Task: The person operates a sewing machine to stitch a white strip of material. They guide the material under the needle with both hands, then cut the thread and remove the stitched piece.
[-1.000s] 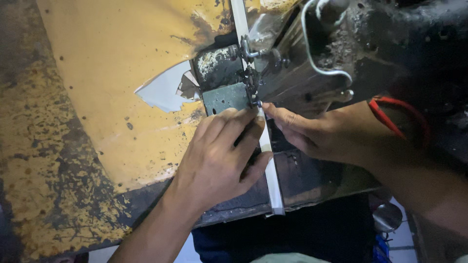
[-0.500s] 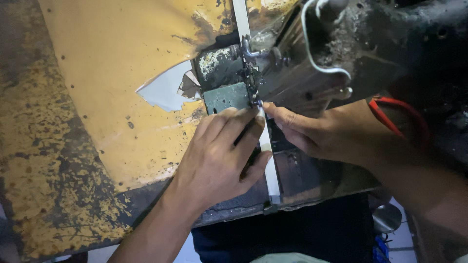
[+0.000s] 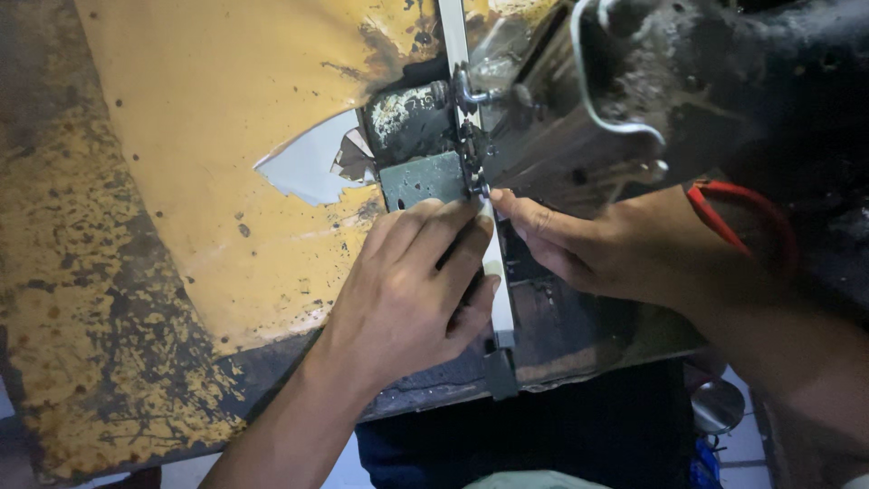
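The narrow white fabric strip (image 3: pixel 499 299) has been drawn further under the black sewing machine's needle (image 3: pixel 472 167), so its trailing end near the tabletop (image 3: pixel 163 272) edge now looks shorter. Both hands seem to have barely shifted, though blur hides detail.

White strip (image 3: pixel 497 290) partly under left hand (image 3: pixel 407 290), needle area too dark, machine cut off top/right.
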